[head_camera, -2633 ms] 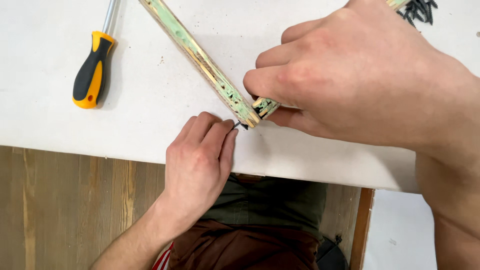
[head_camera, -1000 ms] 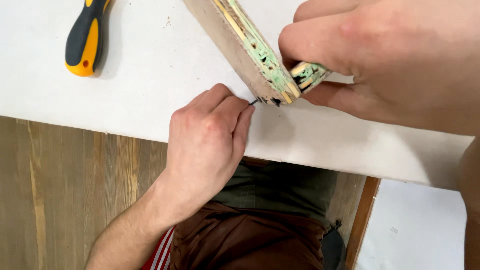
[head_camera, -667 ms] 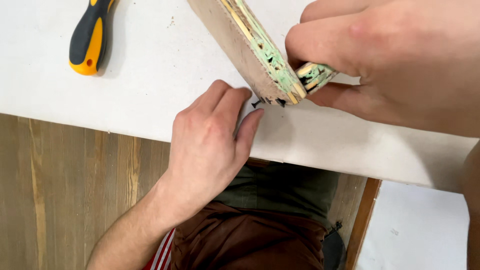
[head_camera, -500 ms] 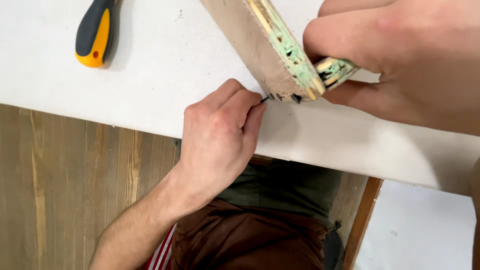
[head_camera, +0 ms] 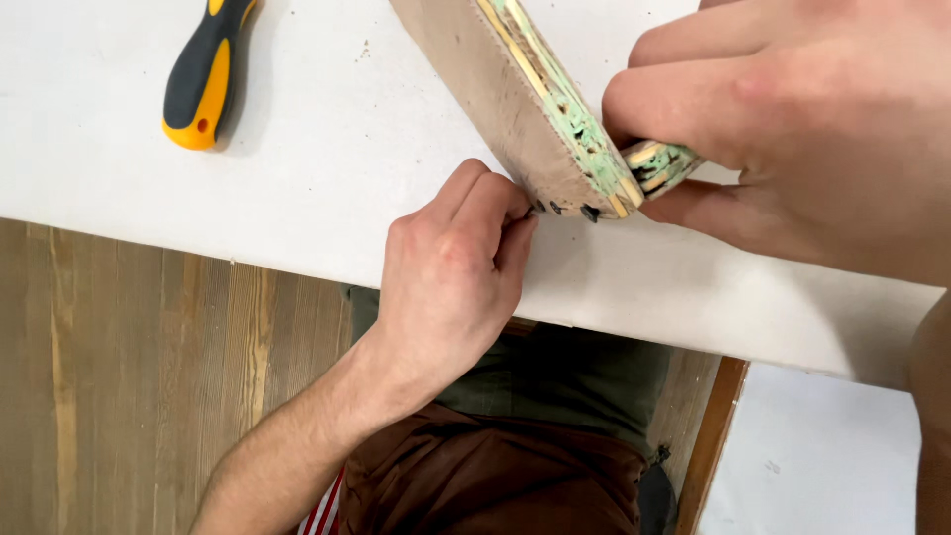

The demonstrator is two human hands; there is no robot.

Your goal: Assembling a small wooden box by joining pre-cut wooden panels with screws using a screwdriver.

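Observation:
My right hand [head_camera: 792,129] grips the near end of a worn wooden board [head_camera: 505,94] with flaking green paint on its edge, held tilted above the white table [head_camera: 327,168]. My left hand [head_camera: 451,282] is below that end, thumb and fingertips pinched on a small dark screw [head_camera: 535,209] at the board's underside. Two more dark screw tips [head_camera: 584,211] stick out of the board's end beside it.
A screwdriver with a yellow and black handle [head_camera: 203,79] lies on the table at the upper left. The table's front edge runs from left to lower right, with wooden floor [head_camera: 129,376] below it and my lap in brown and green clothing.
The view has closed in on the board's end. My left hand went from a flatter pose back to a pinch at the screw under the board. My right hand still holds the board.

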